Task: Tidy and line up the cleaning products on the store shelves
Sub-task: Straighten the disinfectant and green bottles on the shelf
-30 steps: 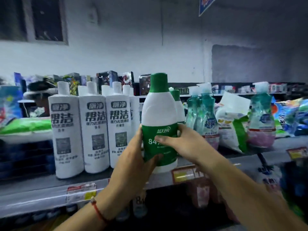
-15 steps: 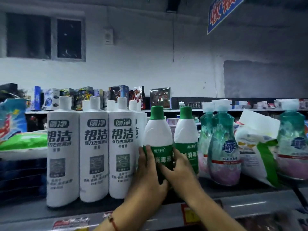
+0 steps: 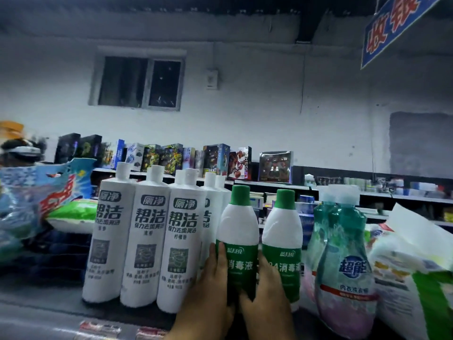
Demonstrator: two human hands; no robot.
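Note:
A white disinfectant bottle with a green cap and green label (image 3: pixel 237 231) stands upright on the shelf (image 3: pixel 36 312). My left hand (image 3: pixel 208 293) wraps its left side and my right hand (image 3: pixel 266 298) wraps its right side, both low on the label. A second green-capped bottle (image 3: pixel 282 229) stands just to its right, touching. To the left stands a row of tall white toilet-cleaner bottles (image 3: pixel 144 241), with more behind them. The base of the held bottle is hidden by my hands.
Teal refill bottles (image 3: pixel 343 253) and a white-and-green bag (image 3: pixel 411 273) crowd the right of the shelf. Detergent bags (image 3: pixel 36 200) lie at the left. Toy boxes (image 3: pixel 220 160) line a farther shelf. A person's head (image 3: pixel 19 150) shows at far left.
The green-capped bottle, held up in front of the shelf a second ago, now stands on the shelf beside its twin. Both hands stay on it and have slid lower.

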